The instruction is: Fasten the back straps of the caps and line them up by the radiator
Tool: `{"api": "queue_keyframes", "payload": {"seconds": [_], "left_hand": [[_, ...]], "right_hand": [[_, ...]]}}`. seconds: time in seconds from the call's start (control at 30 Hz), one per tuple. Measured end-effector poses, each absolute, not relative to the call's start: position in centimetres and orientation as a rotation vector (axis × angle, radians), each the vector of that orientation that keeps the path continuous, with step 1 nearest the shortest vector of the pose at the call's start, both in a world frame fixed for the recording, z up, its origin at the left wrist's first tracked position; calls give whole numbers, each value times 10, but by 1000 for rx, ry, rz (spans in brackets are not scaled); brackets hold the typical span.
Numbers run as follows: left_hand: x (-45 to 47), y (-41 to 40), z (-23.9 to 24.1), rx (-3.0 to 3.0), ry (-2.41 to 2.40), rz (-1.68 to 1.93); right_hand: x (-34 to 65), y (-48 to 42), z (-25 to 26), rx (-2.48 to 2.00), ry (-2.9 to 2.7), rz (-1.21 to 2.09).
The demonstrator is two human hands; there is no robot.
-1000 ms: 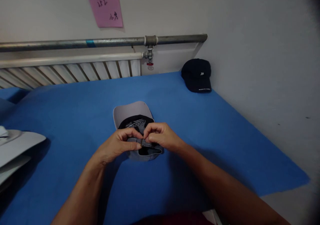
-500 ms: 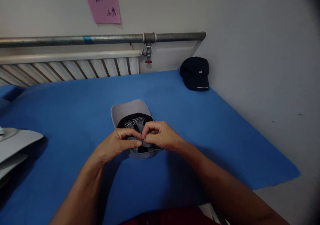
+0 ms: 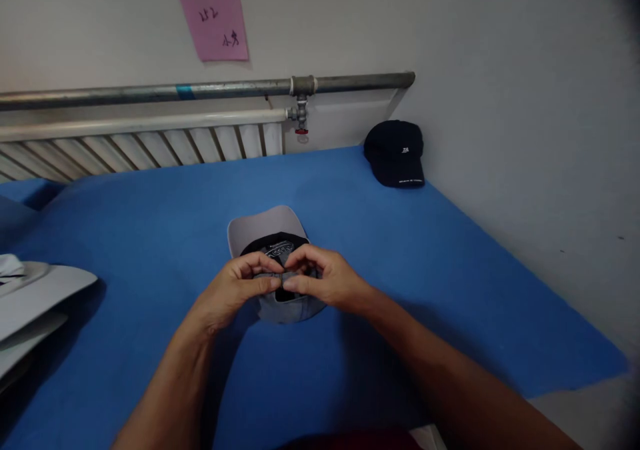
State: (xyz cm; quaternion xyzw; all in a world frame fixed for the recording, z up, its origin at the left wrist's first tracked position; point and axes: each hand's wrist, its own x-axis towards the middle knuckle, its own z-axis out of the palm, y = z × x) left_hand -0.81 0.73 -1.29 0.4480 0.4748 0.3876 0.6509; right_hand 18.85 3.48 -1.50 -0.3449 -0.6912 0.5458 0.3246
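Pinching the strap of a gray cap, the left hand and right hand sit close together over a blue table.

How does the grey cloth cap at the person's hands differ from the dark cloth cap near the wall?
The grey cloth cap shows its inside; the dark cloth cap shows its outer crown. The grey cap's brim points away from the camera, the dark cap's toward it. Both have brims and lettering.
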Motion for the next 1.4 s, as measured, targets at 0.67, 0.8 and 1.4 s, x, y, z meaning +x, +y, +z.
{"api": "queue_keyframes", "payload": {"seconds": [0.67, 0.8, 1.4], "left_hand": [[-9, 10, -20, 966, 1052, 939], [-7, 9, -16, 1083, 1093, 987], [-9, 7, -12, 1110, 1067, 833]], "right_hand": [[181, 28, -28, -774, -2009, 979], [181, 30, -31, -775, -1956, 918], [181, 31, -36, -613, -2009, 707]]}}
